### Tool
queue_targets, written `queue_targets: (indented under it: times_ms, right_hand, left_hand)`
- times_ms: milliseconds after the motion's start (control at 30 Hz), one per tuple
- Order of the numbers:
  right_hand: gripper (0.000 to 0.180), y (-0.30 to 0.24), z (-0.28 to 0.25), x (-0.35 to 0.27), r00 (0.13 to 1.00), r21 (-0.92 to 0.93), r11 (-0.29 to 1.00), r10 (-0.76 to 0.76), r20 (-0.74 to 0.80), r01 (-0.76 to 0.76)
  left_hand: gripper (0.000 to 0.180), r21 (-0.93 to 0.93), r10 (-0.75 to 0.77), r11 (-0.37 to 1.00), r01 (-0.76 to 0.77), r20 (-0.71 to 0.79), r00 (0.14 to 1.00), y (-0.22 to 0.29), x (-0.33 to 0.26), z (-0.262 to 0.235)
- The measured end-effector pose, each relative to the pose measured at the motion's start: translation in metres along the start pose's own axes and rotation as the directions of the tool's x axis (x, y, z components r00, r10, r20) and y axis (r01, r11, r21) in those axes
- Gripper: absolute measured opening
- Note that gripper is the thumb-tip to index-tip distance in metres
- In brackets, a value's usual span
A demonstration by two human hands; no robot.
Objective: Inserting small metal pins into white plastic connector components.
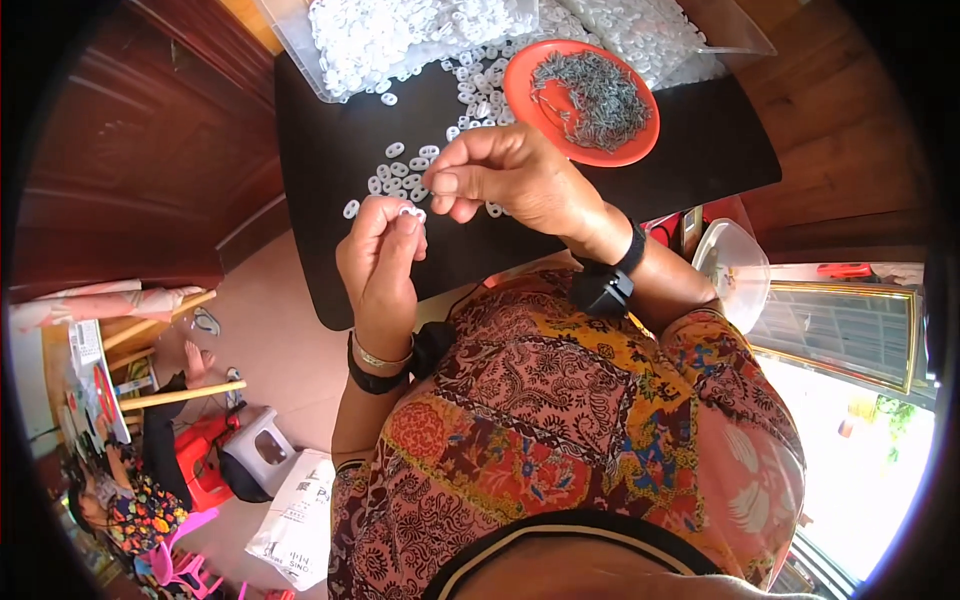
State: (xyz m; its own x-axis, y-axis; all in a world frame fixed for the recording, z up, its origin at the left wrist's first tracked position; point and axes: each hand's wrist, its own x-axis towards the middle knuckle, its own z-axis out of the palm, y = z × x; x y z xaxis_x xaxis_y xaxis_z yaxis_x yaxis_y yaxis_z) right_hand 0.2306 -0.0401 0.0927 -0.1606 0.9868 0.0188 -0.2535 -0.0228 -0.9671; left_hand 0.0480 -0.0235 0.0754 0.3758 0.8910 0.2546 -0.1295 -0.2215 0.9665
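Observation:
My left hand (pixel 380 255) pinches a small white plastic ring (pixel 410 211) between thumb and fingertips, raised above the black table (pixel 330 150). My right hand (pixel 510 180) hovers just right of it with fingers curled and thumb against forefinger; whether it holds anything tiny I cannot tell. Loose white rings (pixel 400 175) lie scattered on the table beneath both hands. An orange plate (pixel 520 85) with a heap of small grey metal pieces (pixel 590 98) sits behind my right hand.
Clear plastic bags full of white rings (pixel 400 35) lie at the table's far edge. A clear plastic container (pixel 735 270) stands at the right. At lower left another person sits among low wooden furniture, a red stool (pixel 200 455) and a white bag (pixel 300 520).

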Motion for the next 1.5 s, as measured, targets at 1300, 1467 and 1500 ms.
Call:
queue_targets:
  times_ms: [1300,1467,1500]
  right_hand:
    - [0.012,0.016,0.007,0.008,0.941,-0.722,0.605,-0.188,0.281,0.336]
    - [0.013,-0.005,-0.010,0.043,0.925,-0.839,0.400,-0.240,0.293,0.369]
    - [0.013,-0.005,-0.015,0.055,0.925,-0.840,0.395,-0.242,0.294,0.371]
  left_hand:
    - [0.016,0.130,-0.116,0.984,0.118,-0.025,0.993,-0.031,-0.029,-0.010]
    - [0.016,0.054,-0.193,0.979,0.196,-0.064,0.979,-0.028,-0.024,-0.012]
    - [0.015,-0.004,-0.208,0.978,0.208,-0.078,0.975,-0.031,-0.022,-0.015]
